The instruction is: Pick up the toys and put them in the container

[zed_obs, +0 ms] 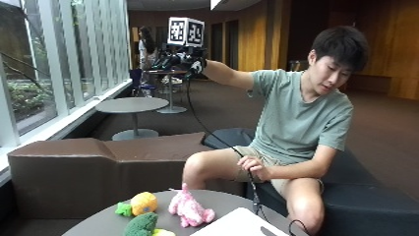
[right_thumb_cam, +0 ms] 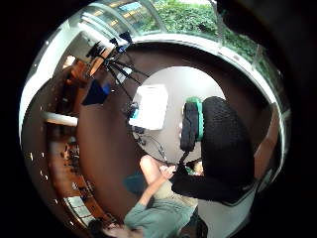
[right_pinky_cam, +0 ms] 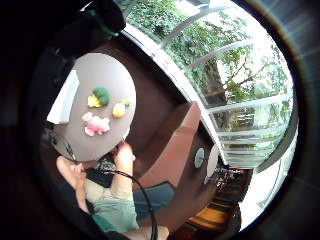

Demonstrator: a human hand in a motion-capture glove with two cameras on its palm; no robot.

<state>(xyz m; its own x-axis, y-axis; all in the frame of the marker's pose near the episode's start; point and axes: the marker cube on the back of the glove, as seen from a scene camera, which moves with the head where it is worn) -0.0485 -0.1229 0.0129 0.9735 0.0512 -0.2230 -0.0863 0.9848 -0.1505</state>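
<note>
The person's gloved right hand [zed_obs: 185,63] is raised high at arm's length, well above and apart from the round bench [zed_obs: 104,223]; its grip holds nothing, and whether the fingers are spread or curled cannot be told. Far below the grip, three toys lie close together on the bench: a pink plush [zed_obs: 190,209], an orange plush [zed_obs: 142,203] and a green plush [zed_obs: 140,225]. The white container [zed_obs: 237,225] sits just beside them, equally far beneath the grip.
</note>
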